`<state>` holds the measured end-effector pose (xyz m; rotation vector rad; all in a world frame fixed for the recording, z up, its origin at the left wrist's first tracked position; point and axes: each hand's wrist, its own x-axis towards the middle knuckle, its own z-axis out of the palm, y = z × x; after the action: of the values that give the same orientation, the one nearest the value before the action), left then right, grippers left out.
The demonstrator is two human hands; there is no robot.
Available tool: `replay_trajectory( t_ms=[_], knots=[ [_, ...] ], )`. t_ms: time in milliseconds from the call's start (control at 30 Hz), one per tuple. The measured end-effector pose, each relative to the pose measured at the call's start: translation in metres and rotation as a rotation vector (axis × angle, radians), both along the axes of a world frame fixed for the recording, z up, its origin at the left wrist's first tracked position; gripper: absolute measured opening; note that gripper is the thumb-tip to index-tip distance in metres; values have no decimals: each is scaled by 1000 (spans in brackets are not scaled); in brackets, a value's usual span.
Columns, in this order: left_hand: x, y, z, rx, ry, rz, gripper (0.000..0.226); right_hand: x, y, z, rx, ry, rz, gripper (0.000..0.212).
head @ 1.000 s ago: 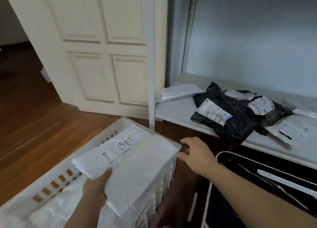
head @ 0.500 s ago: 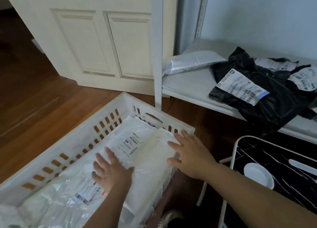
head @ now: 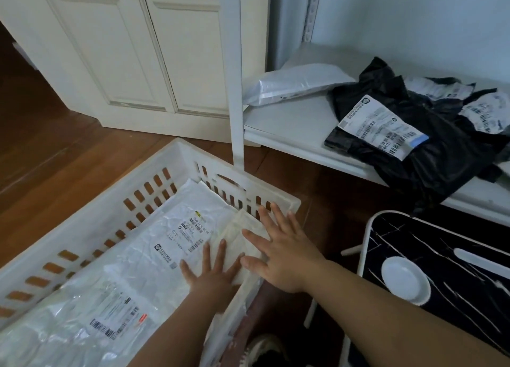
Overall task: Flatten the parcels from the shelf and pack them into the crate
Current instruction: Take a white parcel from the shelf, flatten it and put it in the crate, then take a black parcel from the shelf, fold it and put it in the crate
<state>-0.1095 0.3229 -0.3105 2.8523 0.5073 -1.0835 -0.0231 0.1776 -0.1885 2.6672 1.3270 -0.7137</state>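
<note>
Head view: a crinkled white plastic parcel (head: 176, 237) lies flat at the far right corner of the slotted white crate (head: 91, 201). Left hand (head: 214, 277) and right hand (head: 281, 253) press on its right end, fingers spread straight, gripping nothing. Glossy black parcels (head: 414, 151) sit on the shelf (head: 289, 121).

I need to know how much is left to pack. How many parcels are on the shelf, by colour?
White parcel: 1, at the shelf's left end.
Black parcels: at least 2, judging by the separate labels; the heap overlaps and runs out of frame, so the exact number is unclear.
Total: at least 3.
</note>
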Motion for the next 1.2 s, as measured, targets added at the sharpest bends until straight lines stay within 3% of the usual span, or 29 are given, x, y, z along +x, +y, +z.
replay_trajectory(
  t_ms=[100, 167, 267, 367, 467, 533, 633, 700, 833, 967, 1100, 1200],
  knots=[
    [10, 0, 20, -94, 22, 44, 70, 2, -2, 0, 16, 1, 24, 71],
    [27, -2, 40, -158, -62, 123, 67, 6, -10, 8, 46, 21, 26, 71],
    [54, -12, 77, -200, -426, 283, 61, 11, -31, 25, 105, 63, -38, 69],
    [75, -31, 123, -221, -751, 342, 54, 14, -68, 42, 133, 27, -116, 100],
    [88, -58, 167, -298, -939, 332, 48, 17, -114, 59, 180, 1, -278, 114],
    [98, -80, 187, -494, -970, 374, 38, 18, -145, 66, 246, -23, -393, 120],
    [115, -123, 212, -1061, -836, 648, 17, 22, -191, 69, 373, -97, -514, 133],
    [125, -160, 224, -1293, -688, 784, 20, 21, -222, 73, 488, -142, -597, 125],
    [150, -215, 226, -1443, -552, 970, 29, 14, -270, 86, 565, -153, -709, 69],
    [168, -238, 222, -1505, -528, 1182, 26, 8, -314, 84, 607, -128, -807, 87],
    [166, -246, 222, -1364, -743, 1220, 15, 0, -346, 81, 589, -135, -874, 39],
    [149, -244, 222, -1082, -1065, 1115, 25, -7, -354, 81, 623, -147, -924, 26]
  ],
)
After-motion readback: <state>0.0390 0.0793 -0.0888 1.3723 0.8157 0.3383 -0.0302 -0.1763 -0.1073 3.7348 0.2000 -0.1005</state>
